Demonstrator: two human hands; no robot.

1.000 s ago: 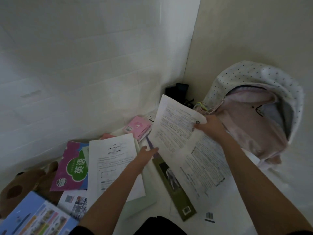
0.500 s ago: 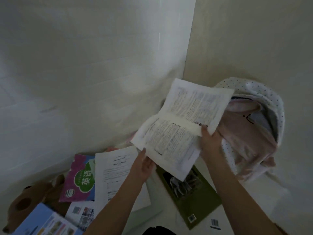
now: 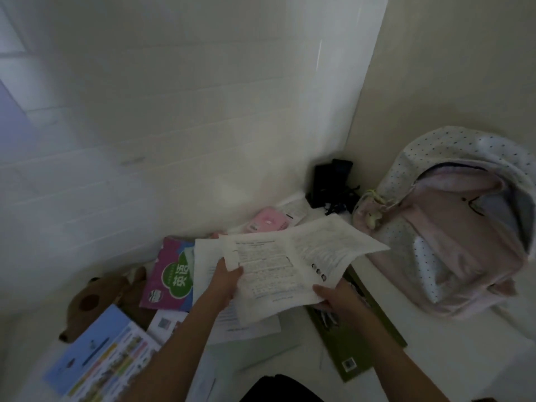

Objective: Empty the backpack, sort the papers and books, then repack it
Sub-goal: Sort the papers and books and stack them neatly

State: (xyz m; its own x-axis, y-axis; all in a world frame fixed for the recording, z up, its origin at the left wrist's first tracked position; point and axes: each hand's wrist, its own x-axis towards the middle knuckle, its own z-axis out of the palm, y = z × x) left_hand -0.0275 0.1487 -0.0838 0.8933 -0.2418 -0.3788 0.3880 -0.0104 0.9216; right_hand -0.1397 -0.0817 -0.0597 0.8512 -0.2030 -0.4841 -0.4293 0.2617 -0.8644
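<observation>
Both hands hold printed sheet (image 3: 293,265) above desk (image 3: 452,352): L hand (image 3: 224,281) fingers pinch its left edge, R hand (image 3: 338,300) fingers grip bottom-right edge. Backpack (image 3: 452,227) lies open at right, w/ green book (image 3: 355,340) under sheet.

Purple book (image 3: 171,274), green cloud on cover: two large white Chinese characters, 英语.
Sheet (image 3: 293,268) held in both hands: printed text in columns, too blurred to read.
Green book (image 3: 356,352), lower corner: QR code, no legible lettering.
White booklet (image 3: 166,324) beside the purple book: QR code, print unreadable.
Pink notebook (image 3: 268,221): small label, illegible.
Blue book (image 3: 98,358): coloured panels, lettering illegible.
</observation>
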